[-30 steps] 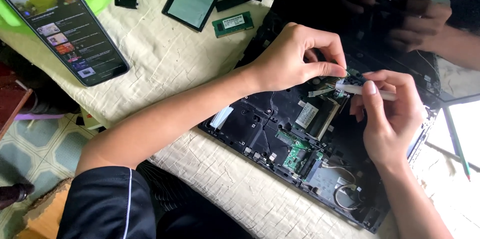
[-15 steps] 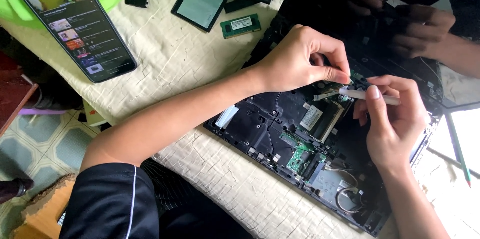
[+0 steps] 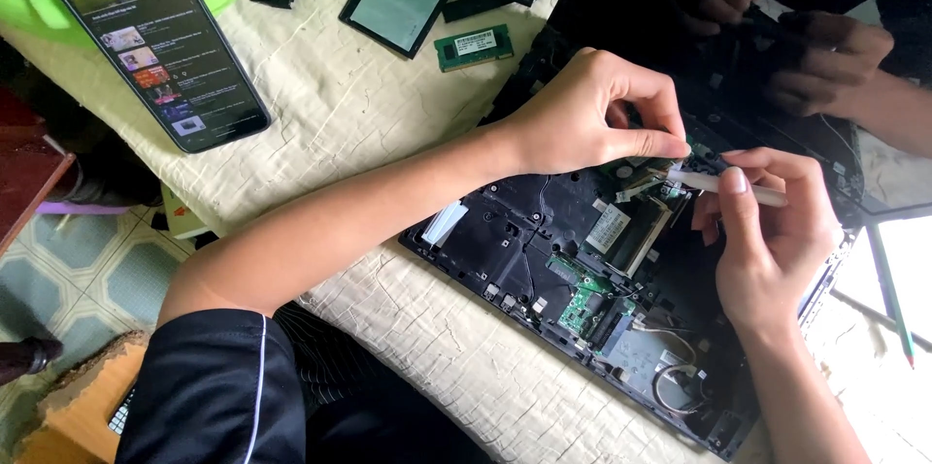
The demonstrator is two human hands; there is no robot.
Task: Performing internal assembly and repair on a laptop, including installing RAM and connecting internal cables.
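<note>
White tool (image 3: 738, 187) pinched in right hand (image 3: 772, 231) grip.

left hand (image 3: 582, 119) pinching, right hand (image 3: 772, 226) gripping — forearms converging

Left hand (image 3: 592, 119) covers the spot on the laptop (image 3: 544, 250) where its fingertips press; part beneath unreadable. Tool (image 3: 738, 187) tip hidden between thumb and right hand (image 3: 767, 231). Laptop's far corner runs off bottom edge. Phone (image 3: 146, 37) top cropped. Dark upper-right area too dim to read.
</note>
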